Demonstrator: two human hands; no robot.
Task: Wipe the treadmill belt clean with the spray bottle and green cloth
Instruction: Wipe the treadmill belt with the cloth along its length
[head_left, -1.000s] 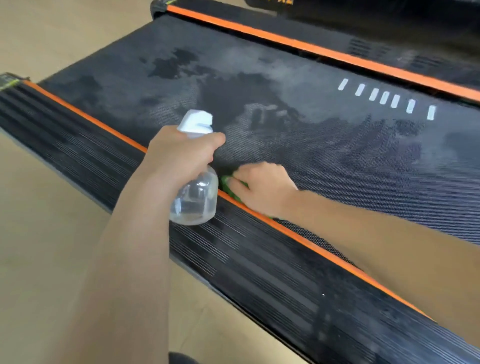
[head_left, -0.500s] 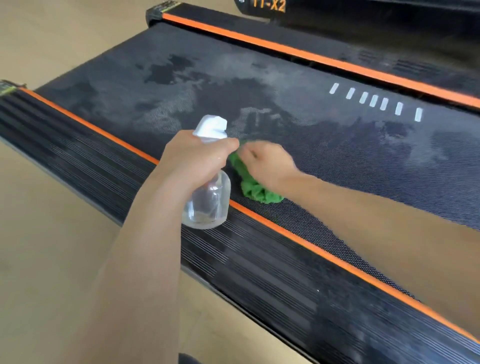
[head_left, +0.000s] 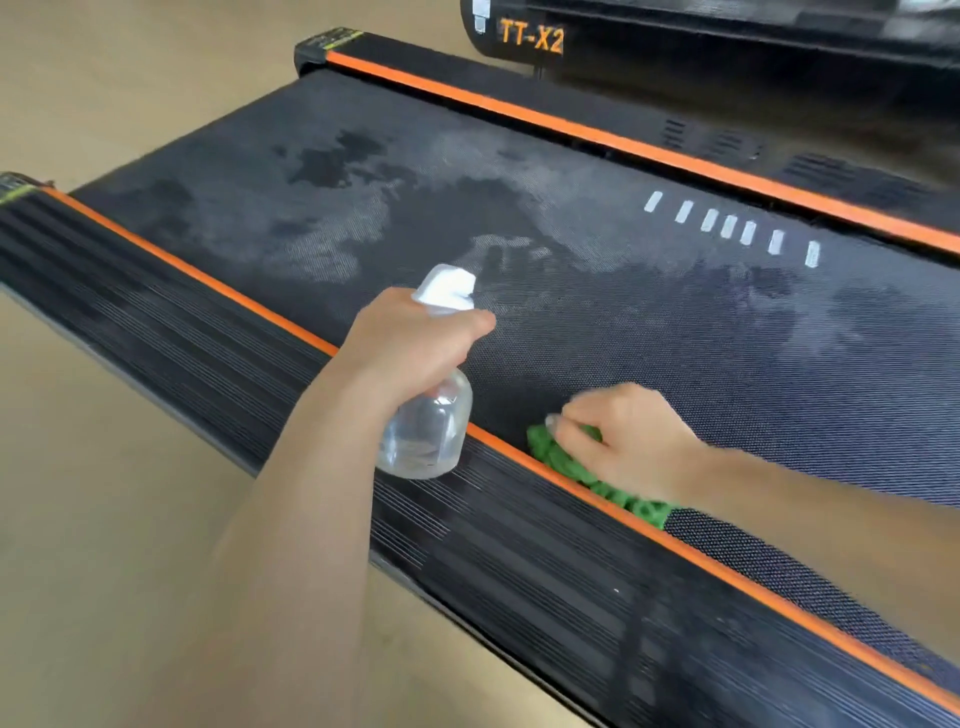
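The black treadmill belt (head_left: 649, 338) runs across the view, blotched with darker wet patches and pale dry areas. My left hand (head_left: 410, 343) grips a clear spray bottle (head_left: 428, 431) with a white nozzle, held upright over the near orange stripe. My right hand (head_left: 631, 436) presses a crumpled green cloth (head_left: 566, 465) onto the belt at its near edge, just right of the bottle. Most of the cloth is hidden under my fingers and wrist.
A ribbed black side rail (head_left: 519, 545) with an orange stripe lies between me and the belt. The far rail (head_left: 675, 135) has its own orange stripe. A black housing marked TT-X2 (head_left: 530, 36) stands behind. Tan floor (head_left: 104, 519) surrounds the treadmill's near side.
My right hand pushed the green cloth away from the rail half a second ago, then drew it back to the near edge, farther right. The bottle hand stayed roughly in place.
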